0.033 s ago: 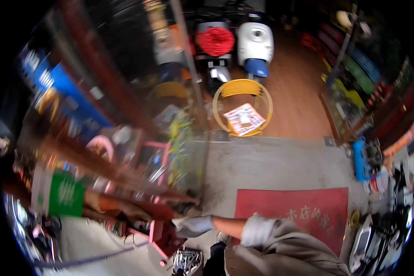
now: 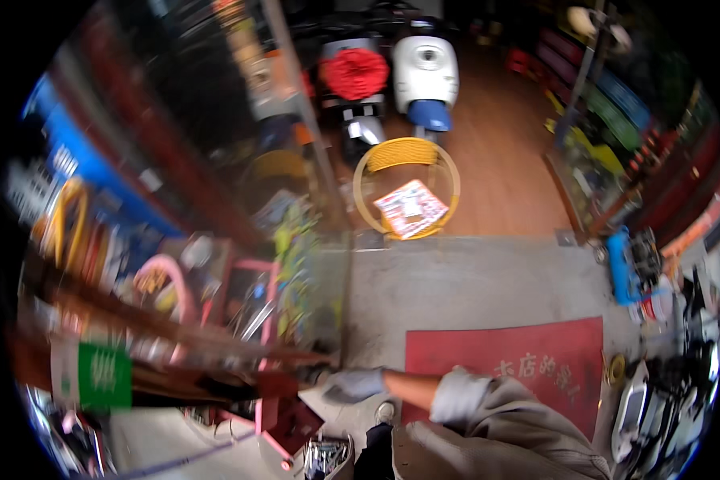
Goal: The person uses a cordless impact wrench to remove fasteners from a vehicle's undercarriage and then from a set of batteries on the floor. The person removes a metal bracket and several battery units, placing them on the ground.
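Observation:
My right arm crosses from the lower right, in a light grey-beige sleeve. My right hand (image 2: 355,386), in a grey glove, reaches left to the near end of a dark brown wooden frame (image 2: 240,380). Its fingers are blurred, and whether they grip the frame's end cannot be made out. Just below and left of the hand is a red open-topped metal box (image 2: 290,426) with pink edges. Under that, a bin of metal tools (image 2: 326,456) stands near my shoe (image 2: 385,412). My left hand is out of view.
A red mat (image 2: 504,376) lies on the grey floor to the right. Ahead, a yellow round-backed chair (image 2: 408,154) holds a printed sheet (image 2: 412,210), with a white scooter (image 2: 426,72) behind. A glass panel (image 2: 312,272) rises at left; a blue compressor tank (image 2: 618,268) stands right.
The view has shifted slightly. The brown frame with its green sign sits lower in the picture. My right hand appears a little further right and up, with a wider gap to the red box.

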Demonstrator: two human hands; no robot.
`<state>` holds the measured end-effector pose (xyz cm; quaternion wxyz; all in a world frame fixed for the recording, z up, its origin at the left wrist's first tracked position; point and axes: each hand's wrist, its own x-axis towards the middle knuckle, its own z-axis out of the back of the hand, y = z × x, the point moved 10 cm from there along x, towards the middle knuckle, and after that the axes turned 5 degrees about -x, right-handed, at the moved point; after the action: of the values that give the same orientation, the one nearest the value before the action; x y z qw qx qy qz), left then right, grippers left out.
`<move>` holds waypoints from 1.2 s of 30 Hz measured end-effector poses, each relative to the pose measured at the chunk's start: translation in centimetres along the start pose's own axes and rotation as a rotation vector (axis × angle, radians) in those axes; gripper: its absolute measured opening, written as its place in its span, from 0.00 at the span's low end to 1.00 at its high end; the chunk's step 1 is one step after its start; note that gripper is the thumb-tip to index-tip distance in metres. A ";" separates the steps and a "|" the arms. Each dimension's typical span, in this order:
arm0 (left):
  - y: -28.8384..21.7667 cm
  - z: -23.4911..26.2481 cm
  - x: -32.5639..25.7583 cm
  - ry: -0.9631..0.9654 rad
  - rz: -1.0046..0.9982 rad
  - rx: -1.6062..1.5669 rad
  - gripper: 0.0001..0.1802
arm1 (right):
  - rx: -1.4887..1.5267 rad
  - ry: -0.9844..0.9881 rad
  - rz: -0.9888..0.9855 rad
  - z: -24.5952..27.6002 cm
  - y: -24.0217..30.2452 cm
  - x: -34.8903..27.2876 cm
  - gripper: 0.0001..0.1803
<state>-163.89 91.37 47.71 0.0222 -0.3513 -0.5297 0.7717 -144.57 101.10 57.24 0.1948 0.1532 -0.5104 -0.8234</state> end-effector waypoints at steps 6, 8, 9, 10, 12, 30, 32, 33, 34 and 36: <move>-19.0 -21.7 13.1 0.119 -0.119 0.019 0.28 | -0.242 -0.808 -0.697 34.2 -21.7 -34.7 0.16; -20.8 -28.8 15.9 0.139 -0.051 0.030 0.27 | -0.285 -1.050 -0.835 43.0 -25.1 -43.1 0.14; -20.5 -31.5 16.7 0.139 0.006 0.040 0.26 | -0.299 -1.161 -0.900 47.1 -26.8 -46.2 0.14; -20.0 -33.9 17.1 0.135 0.063 0.057 0.25 | -0.239 -1.203 -0.832 50.4 -28.1 -47.5 0.14; -22.0 -41.4 17.9 0.185 0.112 0.110 0.24 | -0.077 -1.249 -0.646 57.8 -33.1 -49.2 0.13; -82.6 -106.1 37.7 0.799 -0.610 0.096 0.28 | 0.528 -1.229 -0.382 115.8 -41.8 -63.2 0.25; -86.3 -108.8 44.0 0.643 -0.673 0.135 0.27 | 0.630 -1.213 -0.292 123.2 -45.9 -64.8 0.24; -88.3 -110.6 47.1 0.579 -0.716 0.158 0.27 | 0.701 -1.200 -0.222 127.0 -47.8 -65.5 0.23; -91.6 -111.2 49.9 0.549 -0.814 0.035 0.25 | 0.749 -1.187 -0.171 131.0 -49.5 -65.7 0.23; -93.1 -115.4 58.2 0.448 -0.834 -0.012 0.17 | 0.853 -1.243 -0.120 138.0 -53.4 -66.3 0.22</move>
<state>-173.84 248.31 72.90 0.4419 -0.2666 -0.6121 0.5992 -157.40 262.03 72.31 -0.2500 -0.2497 -0.7916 -0.4985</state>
